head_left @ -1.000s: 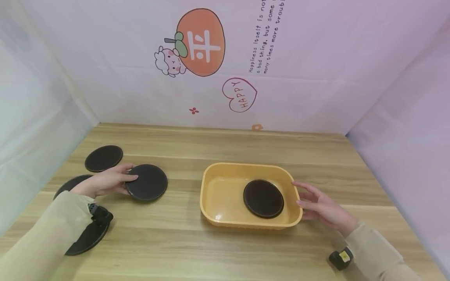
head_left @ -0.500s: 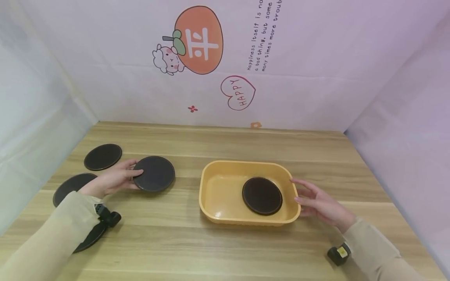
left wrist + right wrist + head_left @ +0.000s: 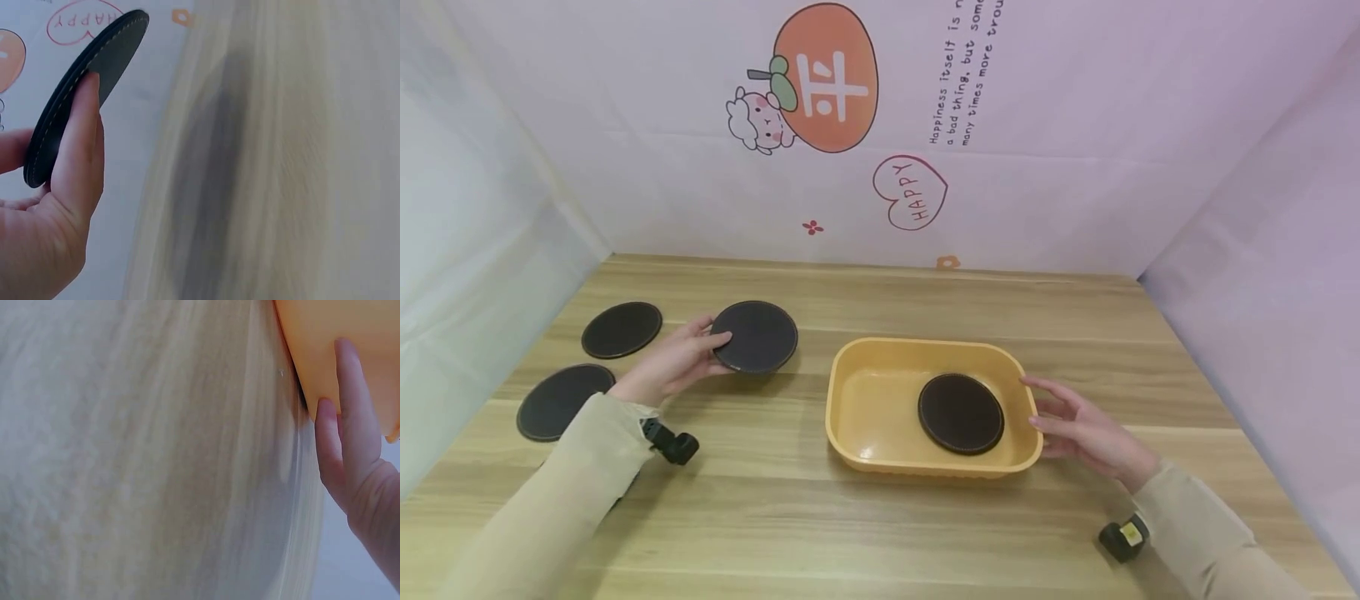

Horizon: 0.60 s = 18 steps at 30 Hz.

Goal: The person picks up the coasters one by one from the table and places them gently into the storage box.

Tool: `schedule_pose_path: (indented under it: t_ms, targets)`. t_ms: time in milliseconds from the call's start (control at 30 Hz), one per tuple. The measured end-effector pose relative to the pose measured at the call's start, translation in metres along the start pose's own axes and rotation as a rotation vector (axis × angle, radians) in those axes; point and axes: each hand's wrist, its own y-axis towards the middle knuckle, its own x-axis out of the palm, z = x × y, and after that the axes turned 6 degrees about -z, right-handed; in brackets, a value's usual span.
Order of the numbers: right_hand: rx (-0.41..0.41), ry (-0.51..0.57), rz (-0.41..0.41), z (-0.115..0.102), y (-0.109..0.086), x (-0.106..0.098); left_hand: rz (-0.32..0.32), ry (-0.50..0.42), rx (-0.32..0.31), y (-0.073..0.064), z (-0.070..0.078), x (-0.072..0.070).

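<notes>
My left hand (image 3: pixel 681 362) pinches a round black leather coaster (image 3: pixel 756 337), thumb on top and fingers below. In the left wrist view that coaster (image 3: pixel 94 81), with pale stitching round its edge, is tilted and clear of the table, its shadow on the wood. My right hand (image 3: pixel 1086 433) rests against the right end of a yellow rectangular tub (image 3: pixel 880 467), fingertips near the rim. Seen from the right wrist, nearly straight fingers (image 3: pixel 356 406) lie along the tub's outer wall (image 3: pixel 312 344). Inside the tub lies another dark coaster (image 3: pixel 961 414), towards its right side.
Two more black coasters lie on the wooden table (image 3: pixel 775 533) at the left, one farther back (image 3: pixel 622 330) and one nearer (image 3: pixel 561 402). My left sleeve (image 3: pixel 561 492) almost wholly covers another dark piece. White printed cloth (image 3: pixel 1037 200) walls the back and sides.
My left hand has carried its coaster up off the table, to the right and farther back. The near-left coaster is less covered by the arm now. The right hand and tub stay put.
</notes>
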Motion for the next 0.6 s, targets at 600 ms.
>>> schedule_pose_path:
  t_ms: [600]
  targets:
    - [-0.003, -0.001, 0.016, 0.002, 0.002, 0.000, 0.002, -0.069, 0.121, 0.055, 0.055, 0.068]
